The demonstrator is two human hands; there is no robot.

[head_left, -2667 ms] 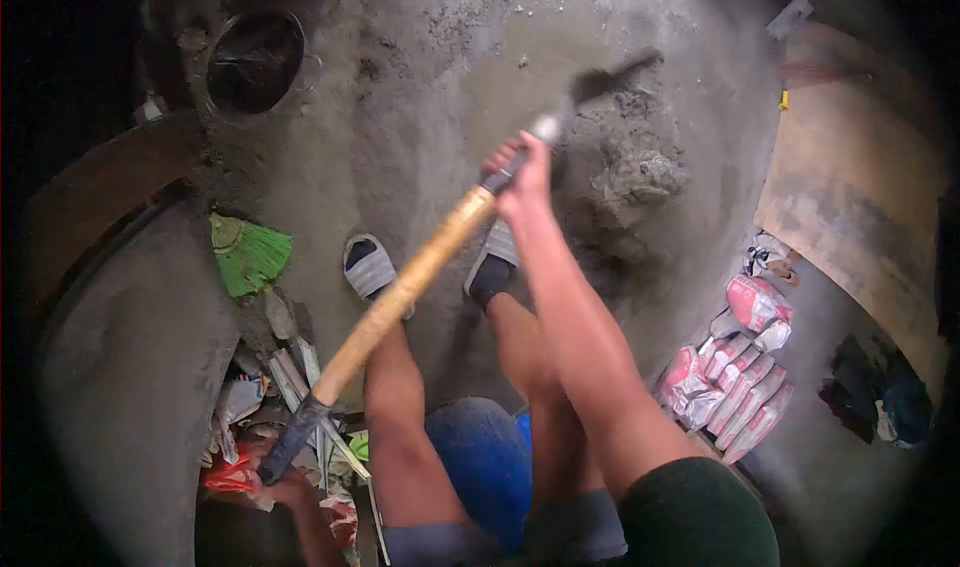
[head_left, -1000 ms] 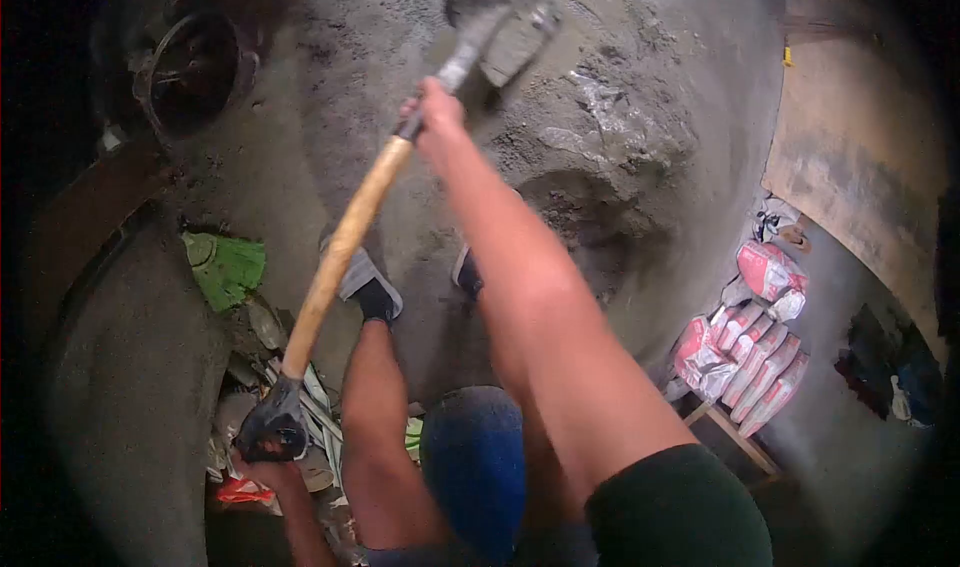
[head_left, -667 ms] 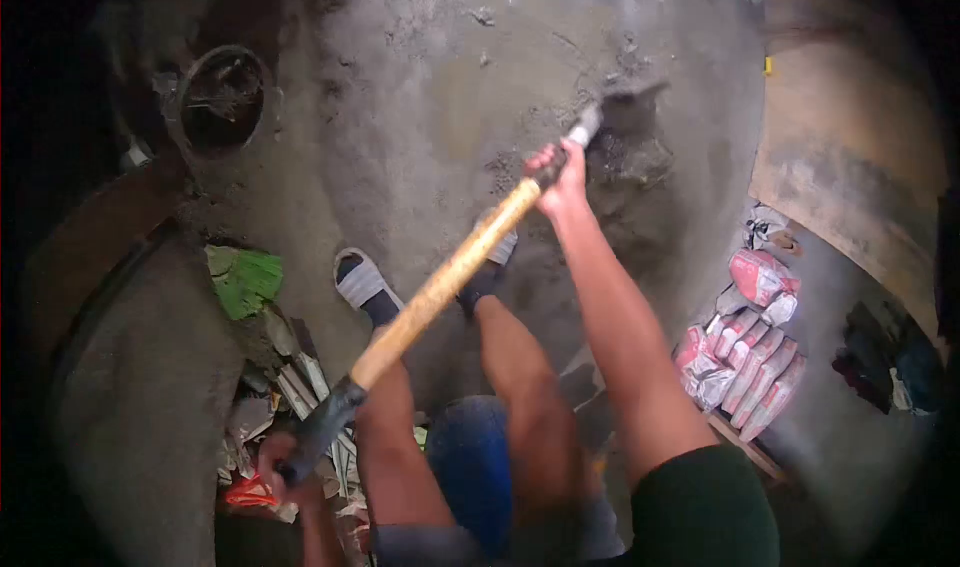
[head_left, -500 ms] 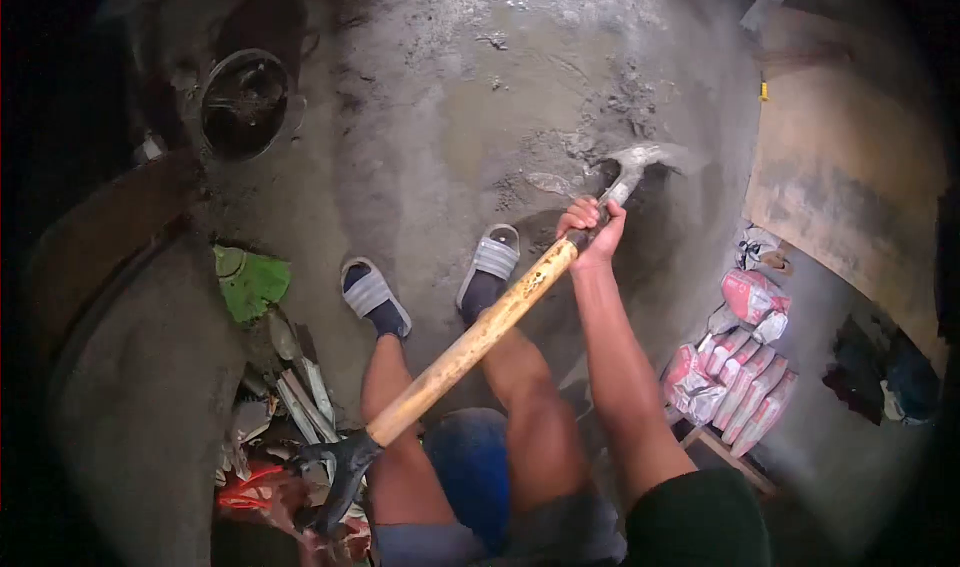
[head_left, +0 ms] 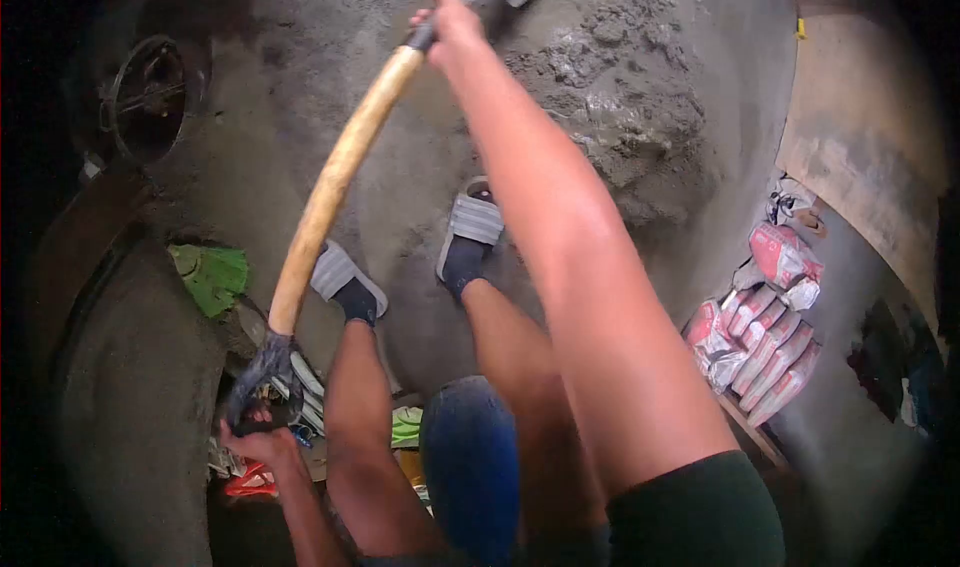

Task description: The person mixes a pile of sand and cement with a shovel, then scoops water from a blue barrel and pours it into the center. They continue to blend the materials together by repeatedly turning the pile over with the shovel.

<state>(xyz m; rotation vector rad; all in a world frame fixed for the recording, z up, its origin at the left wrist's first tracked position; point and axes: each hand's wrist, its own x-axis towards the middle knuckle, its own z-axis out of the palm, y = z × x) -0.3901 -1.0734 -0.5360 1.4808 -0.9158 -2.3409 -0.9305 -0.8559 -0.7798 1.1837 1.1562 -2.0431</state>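
Note:
My right hand is closed around the lower shaft of a shovel, close to the metal socket. At the other end, my left hand grips the black D-shaped handle by my left leg. The shovel's wooden shaft slants up and away from me. Its blade lies partly beyond the top edge of the view. Right of the blade, a heap of wet grey mortar spreads over the floor.
My feet in grey slides stand on the wet floor. A round tub is at upper left, a green piece below it. Red-and-white bags are stacked at right, near a wooden board. A blue rounded thing sits between my legs.
My right hand has swung the shovel's blade end forward and to the left. The handle end has shifted left and up. The mortar heap now shows more fully.

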